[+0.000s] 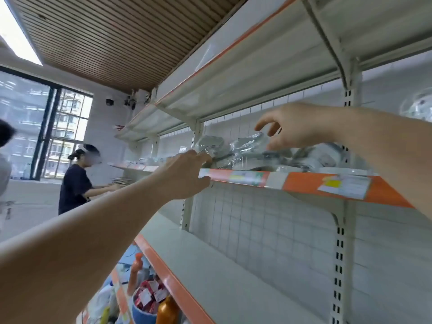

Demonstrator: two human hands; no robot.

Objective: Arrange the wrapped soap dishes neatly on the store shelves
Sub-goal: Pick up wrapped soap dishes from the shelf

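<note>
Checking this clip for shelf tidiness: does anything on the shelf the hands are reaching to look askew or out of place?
Yes. The wrapped soap dishes on the orange-edged shelf lie in a loose jumble, tilted and overlapping, not in rows. The left hand pinches one's wrapper at the shelf edge; the right hand hovers above. No damage is discernible.

At centre frame the left hand reaches up to the orange-edged shelf and pinches the clear wrap of a soap dish at its left end. The right hand hovers with fingers spread over the next wrapped soap dishes. At lower left stand bottles; at far left a person in dark clothes.
</note>
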